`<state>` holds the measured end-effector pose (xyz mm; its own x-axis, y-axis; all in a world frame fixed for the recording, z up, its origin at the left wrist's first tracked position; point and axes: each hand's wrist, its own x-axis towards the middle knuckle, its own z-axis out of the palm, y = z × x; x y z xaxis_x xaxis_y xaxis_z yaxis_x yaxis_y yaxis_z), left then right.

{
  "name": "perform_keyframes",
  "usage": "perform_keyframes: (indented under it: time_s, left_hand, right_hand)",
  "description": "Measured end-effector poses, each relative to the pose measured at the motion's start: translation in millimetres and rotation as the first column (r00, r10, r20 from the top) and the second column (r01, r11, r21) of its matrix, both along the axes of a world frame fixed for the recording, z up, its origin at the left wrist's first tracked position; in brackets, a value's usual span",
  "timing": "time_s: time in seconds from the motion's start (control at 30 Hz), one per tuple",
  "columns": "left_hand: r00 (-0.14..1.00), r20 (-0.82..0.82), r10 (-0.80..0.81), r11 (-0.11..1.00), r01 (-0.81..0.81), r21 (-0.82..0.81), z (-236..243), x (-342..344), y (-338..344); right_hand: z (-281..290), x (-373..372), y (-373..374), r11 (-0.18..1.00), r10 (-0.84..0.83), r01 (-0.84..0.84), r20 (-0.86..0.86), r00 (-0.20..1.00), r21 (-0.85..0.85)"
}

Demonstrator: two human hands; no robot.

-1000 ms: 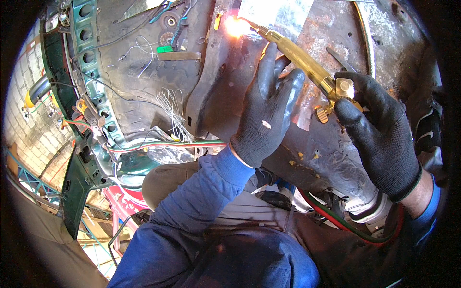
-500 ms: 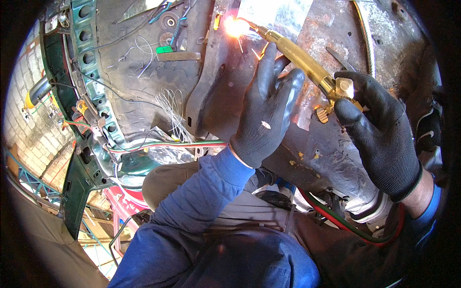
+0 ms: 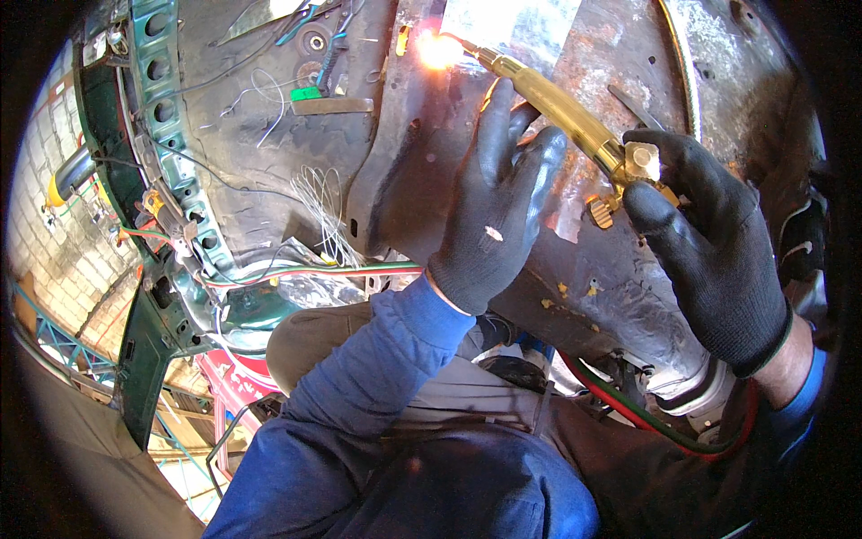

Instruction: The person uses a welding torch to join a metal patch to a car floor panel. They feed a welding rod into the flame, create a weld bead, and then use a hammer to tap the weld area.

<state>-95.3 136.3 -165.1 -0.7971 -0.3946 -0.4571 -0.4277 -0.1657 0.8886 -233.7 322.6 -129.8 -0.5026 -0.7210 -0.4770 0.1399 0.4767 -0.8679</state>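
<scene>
My right hand, in a black coated glove, grips the valve end of a brass gas welding torch between thumb and fingers. The torch slants up to the left, and a bright orange-white glow burns at its tip over the metal floor panel. My left hand, gloved alike with a pale worn spot on its back, reaches up beside the torch barrel. Its index finger is stretched out and its thumb stands apart; whether the fingertips touch the barrel I cannot tell. The glare hides the metal at the flame.
A bright sheet-metal piece lies beside the flame. At left are coiled thin wire, a grinding disc, a flat metal strip and a perforated green body rail. Red and green hoses run past my legs.
The torch and both hands stay almost in place, shifting only slightly. The glow at the tip has dropped a little in brightness, and thin streaks near it are gone.
</scene>
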Motion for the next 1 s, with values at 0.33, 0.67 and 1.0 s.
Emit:
perform_keyframes:
  time_s: [0.33,0.67,1.0]
  left_hand:
    - [0.999,0.003,-0.045,0.997,0.045,-0.065,-4.4,0.4,0.6]
    - [0.994,0.009,-0.105,0.980,0.105,-0.170,-6.1,3.9,0.2]
    - [0.999,-0.004,-0.047,0.997,0.046,-0.068,-3.9,4.1,0.8]
  right_hand:
    - [5.9,-4.0,-1.9,0.999,0.006,-0.010,0.099,0.995,0.041]
    - [3.9,-2.1,-1.1,1.000,0.018,-0.018,0.032,0.999,0.015]
    - [2.5,-2.4,-1.1,0.999,0.040,-0.039,-0.033,0.999,0.003]
